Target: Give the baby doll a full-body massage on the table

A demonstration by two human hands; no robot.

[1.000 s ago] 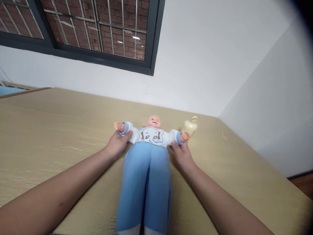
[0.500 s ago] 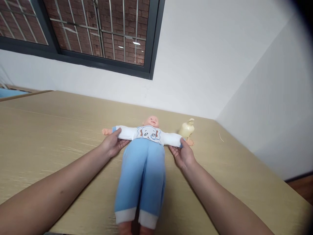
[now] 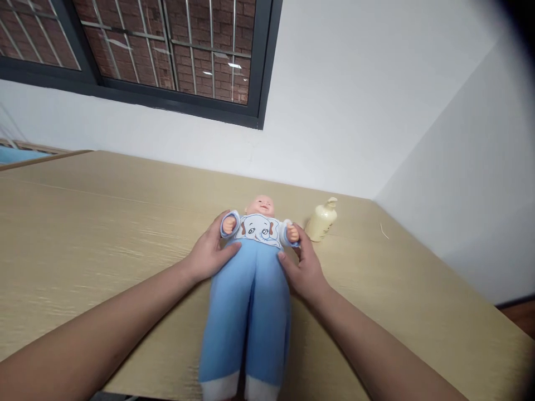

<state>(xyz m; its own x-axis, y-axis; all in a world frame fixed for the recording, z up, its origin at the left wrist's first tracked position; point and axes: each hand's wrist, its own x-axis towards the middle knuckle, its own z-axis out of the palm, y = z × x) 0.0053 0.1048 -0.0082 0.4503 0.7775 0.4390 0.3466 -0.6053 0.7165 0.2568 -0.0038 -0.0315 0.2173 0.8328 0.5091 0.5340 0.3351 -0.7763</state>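
Head cam, now: doll (image 3: 248,289) flat on its back on the table (image 3: 104,234), approx. centre to 6 o'clock. Clothes on, arms bent up; that much looks done, IMO. L hand (image 3: 211,253) at 9 o'clock of its tummy, R hand (image 3: 309,267) at 3, both half-curled, holding doll's sides, thumbs by waist; hands-off not done yet. Bottle (image 3: 321,223) upright, 2 o'clock, just past R hand.

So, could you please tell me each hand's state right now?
Left hand: open, cupping one side of the doll.
Right hand: open, cupping the other side.
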